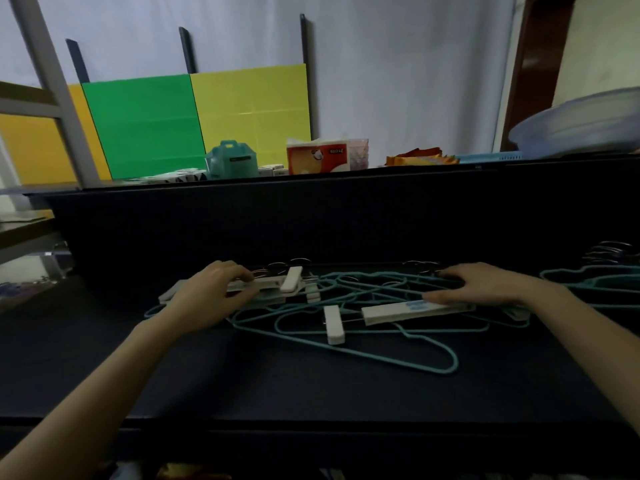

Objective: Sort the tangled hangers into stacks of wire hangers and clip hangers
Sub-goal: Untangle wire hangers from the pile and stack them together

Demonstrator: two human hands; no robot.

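Nearest on the dark tabletop, a teal wire hanger is trailing out of the pile, its loop lying alone toward the front edge. Just behind it, a white clip hanger is lying across several teal wires, one loose clip hanging off its rod. The right hand is pressing flat on this hanger's far end, fingers spread rather than closed around anything. The left hand is curling its grip over a bundle of white clip hangers, thumb side hidden, so how firmly it is holding is unclear.

The risk is dragging: wires are threading under and over both white bars, so lifting either one is likely to haul teal loops along, snag a metal hook, or sweep the tangle off the edge. The clips could also pinch a wire.

Farther right, a separate stack of wire hangers is sitting apart, looking already sorted.
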